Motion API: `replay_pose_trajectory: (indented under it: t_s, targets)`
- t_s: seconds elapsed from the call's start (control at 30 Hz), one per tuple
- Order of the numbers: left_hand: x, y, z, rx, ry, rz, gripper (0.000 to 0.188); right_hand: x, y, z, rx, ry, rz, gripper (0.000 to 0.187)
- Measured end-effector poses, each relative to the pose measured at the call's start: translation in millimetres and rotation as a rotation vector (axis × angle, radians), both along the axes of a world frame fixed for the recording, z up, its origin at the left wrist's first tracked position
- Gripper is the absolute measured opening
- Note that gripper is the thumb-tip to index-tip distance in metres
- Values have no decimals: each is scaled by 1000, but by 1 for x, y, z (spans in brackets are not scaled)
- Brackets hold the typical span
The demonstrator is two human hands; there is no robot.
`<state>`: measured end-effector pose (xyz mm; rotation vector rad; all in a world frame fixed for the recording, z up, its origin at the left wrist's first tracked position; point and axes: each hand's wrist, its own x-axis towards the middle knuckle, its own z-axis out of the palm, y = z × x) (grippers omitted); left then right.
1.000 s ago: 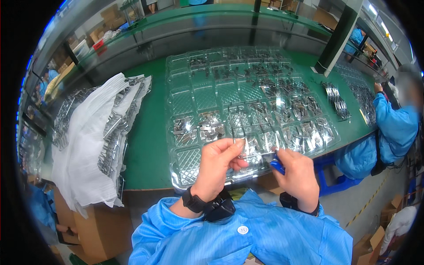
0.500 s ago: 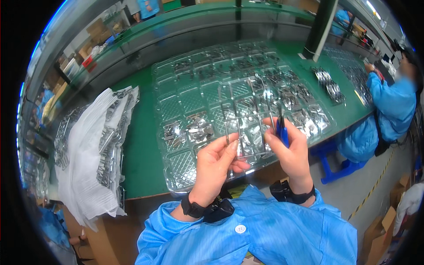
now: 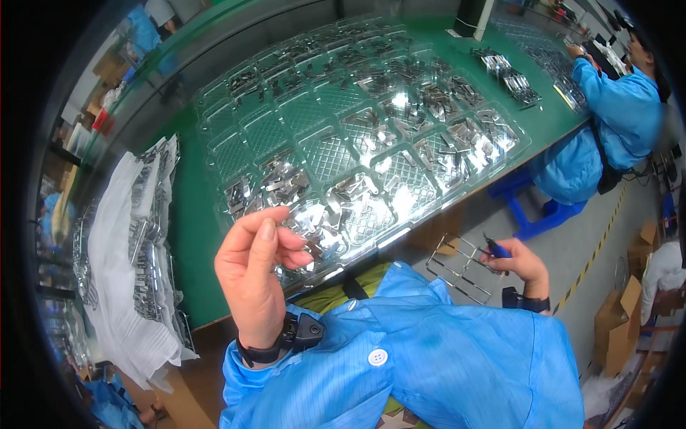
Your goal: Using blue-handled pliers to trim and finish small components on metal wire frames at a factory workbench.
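My left hand [image 3: 257,275] is raised in front of my chest at the near edge of a large clear plastic tray [image 3: 325,161]. Its fingers are curled together toward the thumb; whether a small part sits between them is unclear. The tray's many pockets hold shiny metal parts [image 3: 400,107]. My right hand [image 3: 520,263] is low on the right, below the table edge, gripping a small blue-handled tool [image 3: 498,249]. It hovers beside a wire rack [image 3: 457,270] near my lap. Both wrists wear black bands, and my sleeves are blue.
The tray lies on a green table [image 3: 187,236]. A white foam sheet [image 3: 118,286] with rows of metal parts lies at the left. A co-worker in a blue coat [image 3: 614,107] sits at the far right by a blue stool [image 3: 532,211]. Cardboard boxes [image 3: 632,332] stand on the floor.
My right hand has dropped from the tray, down and to the right, off the table with the blue tool. The left hand stays raised near the tray's front edge.
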<state>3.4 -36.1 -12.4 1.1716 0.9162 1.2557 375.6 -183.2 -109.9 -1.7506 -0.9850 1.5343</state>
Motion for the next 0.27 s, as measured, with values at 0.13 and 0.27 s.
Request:
replay_pose_trajectory:
  t_s: [0.13, 0.27]
  targets:
    - [-5, -14, 12, -103, 49, -43, 22, -13, 40, -81, -149, -228, 10, 11]
    - [-13, -10, -9, -141, -21, -178, 23, -24, 66, -175, 1, -182, 95, 34]
